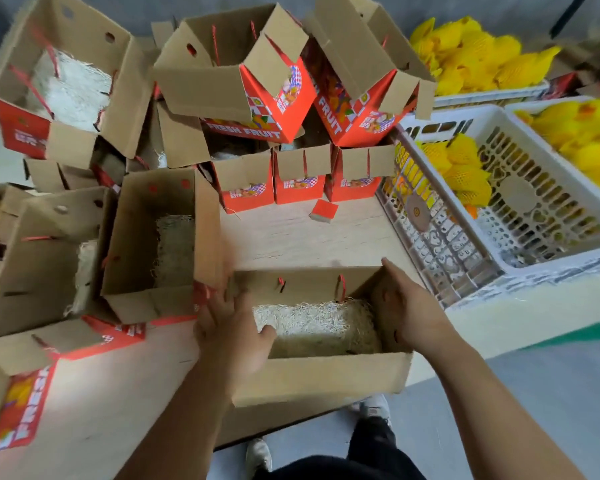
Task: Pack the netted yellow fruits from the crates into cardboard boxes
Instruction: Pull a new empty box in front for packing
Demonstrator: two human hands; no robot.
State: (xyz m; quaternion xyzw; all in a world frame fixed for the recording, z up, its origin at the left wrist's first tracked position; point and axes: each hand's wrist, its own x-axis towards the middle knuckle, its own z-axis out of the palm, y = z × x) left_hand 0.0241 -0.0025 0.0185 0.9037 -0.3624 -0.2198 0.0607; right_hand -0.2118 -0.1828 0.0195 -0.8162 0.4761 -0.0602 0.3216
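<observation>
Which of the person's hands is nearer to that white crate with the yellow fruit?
Right. The right hand holds the box end beside the white crate; the left hand is at the box's far end.

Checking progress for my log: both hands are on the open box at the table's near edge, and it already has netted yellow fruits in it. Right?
Not quite. The head view shows both hands, left and right, on the open box, but it holds only pale straw padding, no fruit.

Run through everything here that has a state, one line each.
Near box: open, straw padding inside, no fruit.
Left hand: open, on the box's left edge.
Right hand: open, against the box's right wall.
Nearest crate: a few netted fruits in it.
Stacked boxes: flaps open.
</observation>
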